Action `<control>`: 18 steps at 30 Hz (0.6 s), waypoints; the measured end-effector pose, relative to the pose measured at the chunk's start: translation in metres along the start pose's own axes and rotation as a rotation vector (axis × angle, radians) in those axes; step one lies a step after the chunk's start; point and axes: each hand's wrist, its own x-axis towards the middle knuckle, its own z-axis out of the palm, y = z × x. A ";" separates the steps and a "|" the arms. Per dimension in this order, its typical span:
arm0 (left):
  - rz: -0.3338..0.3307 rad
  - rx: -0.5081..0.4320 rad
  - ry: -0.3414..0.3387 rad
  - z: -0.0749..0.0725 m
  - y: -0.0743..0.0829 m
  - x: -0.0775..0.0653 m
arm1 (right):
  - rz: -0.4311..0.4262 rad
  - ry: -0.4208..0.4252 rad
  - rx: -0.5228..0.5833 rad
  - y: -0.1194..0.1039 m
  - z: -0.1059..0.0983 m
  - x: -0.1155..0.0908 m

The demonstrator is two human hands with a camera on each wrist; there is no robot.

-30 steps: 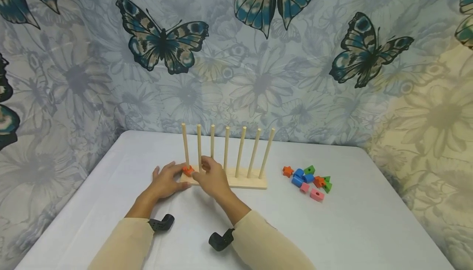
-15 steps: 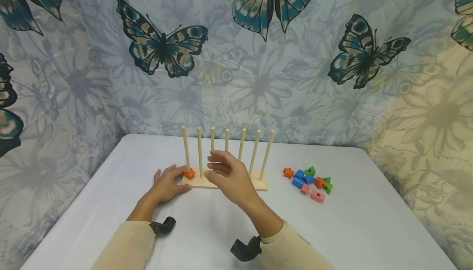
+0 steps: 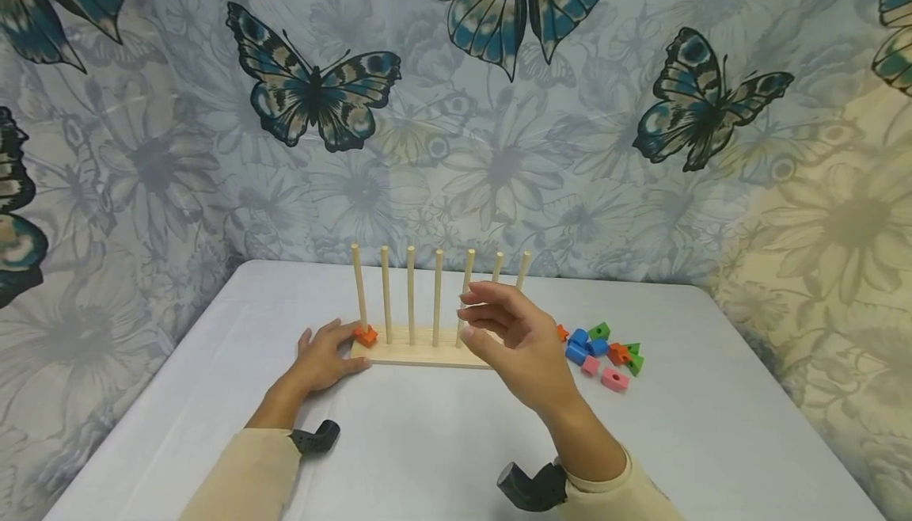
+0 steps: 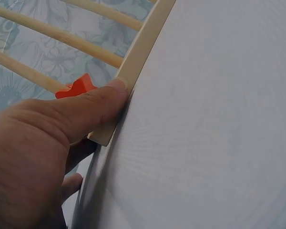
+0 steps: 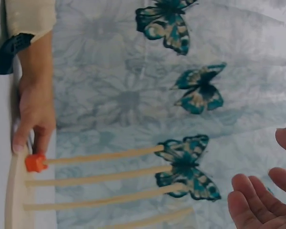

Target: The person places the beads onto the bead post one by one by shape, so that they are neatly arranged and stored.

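Wooden peg rack sits pinched in our left hand: the thumb presses along its front edge while at least one finger goes round the end of the base. Just beside these fingers, an orange star rests around the foot of the leftmost of the pegs. We judge the rack stiff and fairly light, its bare wood unlikely to slip; the slim pegs look weakest, so we favour holding the base. The star seems hard and light, best pinched across opposite sides. On our side of the fingers, the tabletop gives open room. Our right hand hangs before the right-hand pegs, thumb and half-curled fingers parted around nothing. Beyond its fingers, to the right, lie loose blocks, probably light and firm; the rounded blue ones might roll. Past the pegs, the tabletop's back edge stands near the butterfly-printed backdrop.
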 end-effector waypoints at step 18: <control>-0.004 -0.007 -0.014 -0.001 0.000 0.002 | -0.220 0.209 -0.036 -0.003 -0.066 -0.007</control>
